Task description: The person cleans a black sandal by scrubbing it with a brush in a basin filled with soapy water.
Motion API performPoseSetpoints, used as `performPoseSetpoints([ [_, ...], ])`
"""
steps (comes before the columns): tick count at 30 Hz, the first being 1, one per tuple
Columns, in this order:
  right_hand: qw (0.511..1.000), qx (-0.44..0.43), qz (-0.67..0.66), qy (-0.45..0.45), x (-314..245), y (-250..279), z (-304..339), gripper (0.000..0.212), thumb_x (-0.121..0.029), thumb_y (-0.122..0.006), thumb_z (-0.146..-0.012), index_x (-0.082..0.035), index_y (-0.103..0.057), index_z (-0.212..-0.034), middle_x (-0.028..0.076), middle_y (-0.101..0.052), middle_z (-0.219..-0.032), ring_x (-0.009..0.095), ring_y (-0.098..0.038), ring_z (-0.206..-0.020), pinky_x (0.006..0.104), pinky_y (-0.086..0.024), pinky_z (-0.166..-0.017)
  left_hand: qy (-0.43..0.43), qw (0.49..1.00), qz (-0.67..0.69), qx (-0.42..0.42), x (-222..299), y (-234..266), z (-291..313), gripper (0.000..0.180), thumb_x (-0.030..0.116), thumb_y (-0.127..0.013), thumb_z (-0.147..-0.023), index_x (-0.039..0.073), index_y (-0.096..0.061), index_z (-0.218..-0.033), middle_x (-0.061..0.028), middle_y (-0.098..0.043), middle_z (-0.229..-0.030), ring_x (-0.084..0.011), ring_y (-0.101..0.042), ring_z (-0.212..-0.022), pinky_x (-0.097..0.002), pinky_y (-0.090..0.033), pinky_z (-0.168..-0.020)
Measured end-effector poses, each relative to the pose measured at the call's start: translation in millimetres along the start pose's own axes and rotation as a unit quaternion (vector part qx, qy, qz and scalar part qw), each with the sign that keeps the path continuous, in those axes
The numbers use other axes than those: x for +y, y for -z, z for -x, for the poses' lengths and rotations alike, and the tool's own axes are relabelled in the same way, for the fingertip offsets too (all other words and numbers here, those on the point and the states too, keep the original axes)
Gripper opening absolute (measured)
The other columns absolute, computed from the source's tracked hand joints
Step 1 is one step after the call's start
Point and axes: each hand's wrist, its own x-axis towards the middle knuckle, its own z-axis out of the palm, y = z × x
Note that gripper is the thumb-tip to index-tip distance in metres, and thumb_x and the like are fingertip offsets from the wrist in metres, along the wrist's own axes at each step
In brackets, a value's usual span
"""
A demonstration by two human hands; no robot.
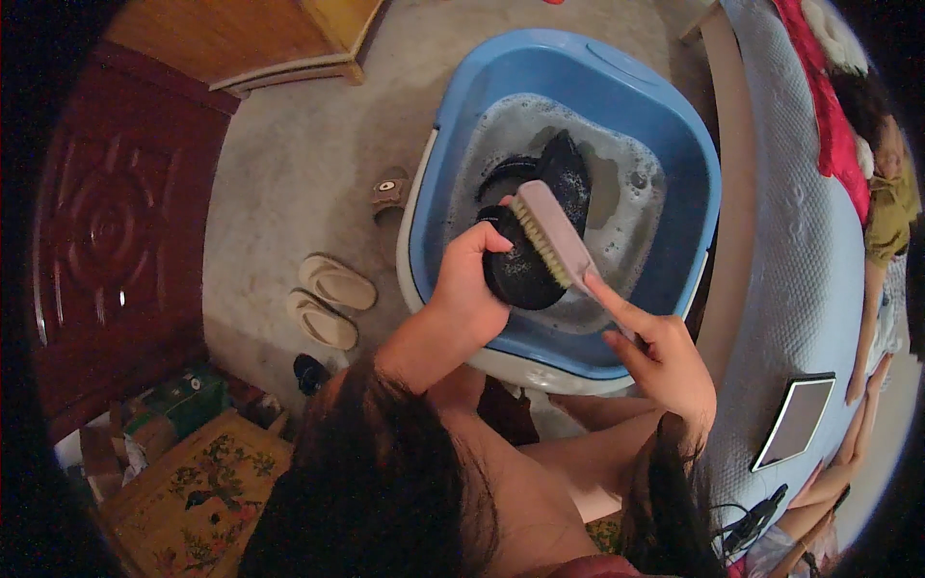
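My left hand is closed on a rounded black shoe, its thumb lying over the upper edge. White suds speckle the shoe's surface. In my right hand is a scrubbing brush with a pale pinkish back, index finger stretched along the handle. Its pale bristles touch the shoe. Both hands are over a blue tub of cloudy, sudsy water. Behind the held shoe, another black item lies partly in the water; its kind is hard to make out.
Beige slippers and a brown slipper lie on the floor left of the tub. On the right, a bed bears a tablet and another person's arm. A wooden cabinet stands at the far left.
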Motion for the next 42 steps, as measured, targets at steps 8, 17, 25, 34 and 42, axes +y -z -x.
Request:
performPoseSetpoints([
  [8, 0.997, 0.024, 0.045, -0.05, -3, -6, -3, 0.055, 0.001, -0.053, -0.076, -0.02, -0.043, -0.126, 0.02, -0.058, -0.094, 0.038, -0.058, -0.075, 0.0385, -0.046, -0.066, -0.014, 0.999, -0.028, -0.007, -1, -3, 1, 0.037, 0.006, -0.044, -0.067, 0.009, -0.052, -0.103, -0.0091, -0.055, -0.101, -0.0244, -0.056, -0.092, -0.0376, -0.045, -0.083],
  [17, 0.986, 0.117, 0.086, -0.076, 2, -17, -8, 0.056, 0.001, -0.052, -0.077, -0.02, -0.042, -0.127, 0.026, -0.055, -0.079, 0.041, -0.055, -0.073, 0.0417, -0.044, -0.063, -0.009, 0.999, -0.028, -0.022, -3, -2, -1, 0.042, 0.004, -0.043, -0.068, 0.011, -0.05, -0.109, -0.0098, -0.055, -0.101, -0.026, -0.056, -0.092, -0.0382, -0.044, -0.084],
  [25, 0.995, 0.072, 0.061, -0.037, 4, -11, -6, 0.058, -0.001, -0.053, -0.078, -0.021, -0.038, -0.13, 0.025, -0.055, -0.073, 0.041, -0.054, -0.066, 0.0395, -0.044, -0.061, -0.013, 1.0, -0.008, -0.007, -2, -1, 0, 0.043, 0.003, -0.043, -0.068, 0.012, -0.049, -0.11, -0.0096, -0.055, -0.102, -0.026, -0.055, -0.095, -0.0392, -0.045, -0.084],
  [34, 0.998, 0.052, 0.018, -0.032, 6, -8, -4, 0.058, -0.002, -0.054, -0.078, -0.023, -0.038, -0.13, 0.026, -0.053, -0.073, 0.04, -0.051, -0.059, 0.0364, -0.044, -0.057, -0.015, 1.0, -0.009, -0.018, -4, 1, -4, 0.044, 0.003, -0.043, -0.067, 0.012, -0.048, -0.11, -0.0101, -0.054, -0.104, -0.0264, -0.055, -0.096, -0.0394, -0.045, -0.084],
  [42, 0.999, 0.004, -0.01, -0.037, -5, -3, -2, 0.058, -0.002, -0.054, -0.079, -0.024, -0.037, -0.13, 0.026, -0.054, -0.077, 0.039, -0.051, -0.058, 0.0352, -0.044, -0.057, -0.018, 1.0, -0.007, -0.02, -4, 0, 0, 0.044, 0.003, -0.043, -0.067, 0.011, -0.049, -0.11, -0.0102, -0.054, -0.104, -0.0265, -0.055, -0.096, -0.0394, -0.045, -0.084],
])
